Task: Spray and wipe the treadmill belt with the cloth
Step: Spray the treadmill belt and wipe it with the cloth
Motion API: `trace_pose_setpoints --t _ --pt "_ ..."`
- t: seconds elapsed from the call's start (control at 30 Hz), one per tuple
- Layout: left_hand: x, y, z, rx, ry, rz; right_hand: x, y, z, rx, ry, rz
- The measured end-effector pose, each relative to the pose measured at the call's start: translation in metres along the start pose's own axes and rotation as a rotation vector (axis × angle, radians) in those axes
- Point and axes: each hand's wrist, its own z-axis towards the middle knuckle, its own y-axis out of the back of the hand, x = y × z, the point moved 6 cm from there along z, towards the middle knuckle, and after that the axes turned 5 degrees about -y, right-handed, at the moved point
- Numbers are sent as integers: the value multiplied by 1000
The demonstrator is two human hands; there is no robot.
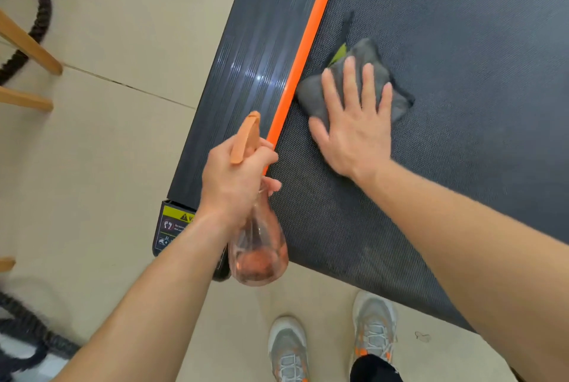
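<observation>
The dark textured treadmill belt [446,42] could stay streaky if the grey folded cloth [369,55] bunches under the right hand's [354,135] spread flat fingers [349,79], while the left hand [234,178] grips the clear orange-topped spray bottle [258,252].

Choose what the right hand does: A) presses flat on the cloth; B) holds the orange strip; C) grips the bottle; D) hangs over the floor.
A: the right hand lies with straight fingers flat on the cloth on the belt, while the left hand grips the bottle.
</observation>
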Motion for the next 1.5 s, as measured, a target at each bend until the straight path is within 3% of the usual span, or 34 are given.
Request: trace_pose_setpoints --t 0.13,0.23,0.3,0.4,0.53,0.57,0.7,0.77,0.83,0.93,1.0,1.13,1.27,1.43,1.5 --pt "-4 1 6 -30 11 9 20 -21 -106 67 469 -86" --pt "-6 -7 7 -19 -1 40 0 -19 -73 93 700 -183" --pt "-8 -15 5 31 -38 79 -17 -9 -24 72 612 -198" --pt "-9 -24 1 105 -88 150 -27 2 25 43 284 -122" --pt "-10 -20 4 46 -49 90 3 2 -9 -27 59 -45" --pt "-11 -17 5 19 -35 61 11 -5 -34 -20 129 -50" --pt "-13 -9 0 0 -34 53 17 -21 -107 165 710 -128" --pt "-11 -9 -4 9 -38 66 -1 -16 -73 184 773 -216" --pt "-6 -11 -5 35 -37 53 -22 0 -11 121 556 -193" --pt "6 -13 -4 52 -48 85 -67 23 70 153 51 -31" --pt "11 -14 -4 47 -43 106 -74 25 75 155 -82 2" --pt "9 -18 -9 32 -34 107 -28 4 -24 39 146 -57" --pt "-6 -25 -14 34 -52 101 11 -33 -155 186 528 -66" --pt "-23 -28 -17 54 -97 168 26 -30 -180 320 488 -53" --pt "-30 -28 -18 45 -109 188 31 -10 -165 376 460 72"
